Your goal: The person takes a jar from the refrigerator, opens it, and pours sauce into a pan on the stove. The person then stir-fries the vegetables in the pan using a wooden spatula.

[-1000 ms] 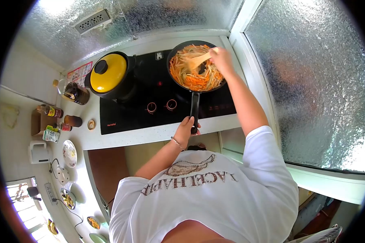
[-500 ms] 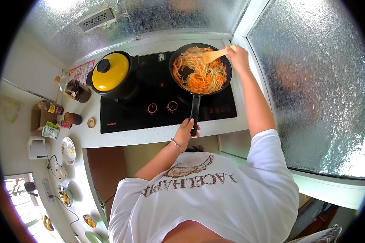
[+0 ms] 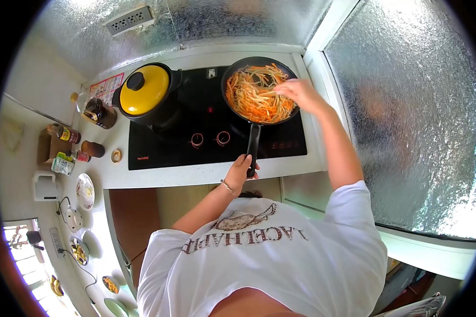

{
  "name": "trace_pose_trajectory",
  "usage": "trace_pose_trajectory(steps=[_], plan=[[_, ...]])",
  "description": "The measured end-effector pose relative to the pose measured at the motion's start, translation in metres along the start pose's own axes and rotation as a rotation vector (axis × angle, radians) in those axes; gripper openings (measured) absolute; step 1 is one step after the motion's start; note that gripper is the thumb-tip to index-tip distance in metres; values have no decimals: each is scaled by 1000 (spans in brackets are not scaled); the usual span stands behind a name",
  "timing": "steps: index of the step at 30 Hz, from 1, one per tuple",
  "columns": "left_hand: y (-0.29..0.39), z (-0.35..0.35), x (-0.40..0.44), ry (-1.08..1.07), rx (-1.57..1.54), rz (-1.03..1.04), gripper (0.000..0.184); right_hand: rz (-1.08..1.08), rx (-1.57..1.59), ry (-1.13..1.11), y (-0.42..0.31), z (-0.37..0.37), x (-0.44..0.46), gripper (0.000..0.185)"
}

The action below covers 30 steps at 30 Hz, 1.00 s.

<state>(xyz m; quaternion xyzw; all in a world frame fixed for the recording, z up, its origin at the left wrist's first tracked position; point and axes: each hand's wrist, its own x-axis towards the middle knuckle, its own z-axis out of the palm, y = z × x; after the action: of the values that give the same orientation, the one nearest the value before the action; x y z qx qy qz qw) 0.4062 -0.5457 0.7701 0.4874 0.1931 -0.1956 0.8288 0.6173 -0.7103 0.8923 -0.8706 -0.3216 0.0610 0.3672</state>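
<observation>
My left hand (image 3: 243,171) is closed round the black handle (image 3: 253,145) of a frying pan (image 3: 292,72) on the right side of the cooktop. Shredded vegetables, orange and pale, cover most of the pan's inside (image 3: 256,100). Over the pan's right rim, my right hand (image 3: 300,95) has its fingers closed on a wooden spatula. The spatula is hard to make out now among the pale shreds and behind the fingers.
Left of the pan, a black pot with a yellow lid (image 3: 154,90) stands on the black glass cooktop (image 3: 217,150). Bottles (image 3: 100,113), jars (image 3: 92,149) and a floral plate (image 3: 85,192) line the left counter. A textured glass panel (image 3: 407,121) rises at the right.
My right hand has come down and left, towards the pan's middle, with the spatula. The shreds have shifted, and the bare patch is now nearer the far side. My left hand keeps its hold.
</observation>
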Motion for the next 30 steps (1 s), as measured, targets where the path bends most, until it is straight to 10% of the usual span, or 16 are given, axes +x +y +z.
trace_pose_trajectory(steps=[2,12,24,30], plan=[[0,-2,0,-1,8,3,24,-233,-216,38,21,17,9,19],[7,1,-5,-5,27,-21,24,-23,-130,346,55,43,52,22],[3,0,-3,-1,17,2,25,-193,-150,-219,7,15,12,22],[4,-1,-3,9,15,7,24,172,-11,295,13,-13,-8,21]])
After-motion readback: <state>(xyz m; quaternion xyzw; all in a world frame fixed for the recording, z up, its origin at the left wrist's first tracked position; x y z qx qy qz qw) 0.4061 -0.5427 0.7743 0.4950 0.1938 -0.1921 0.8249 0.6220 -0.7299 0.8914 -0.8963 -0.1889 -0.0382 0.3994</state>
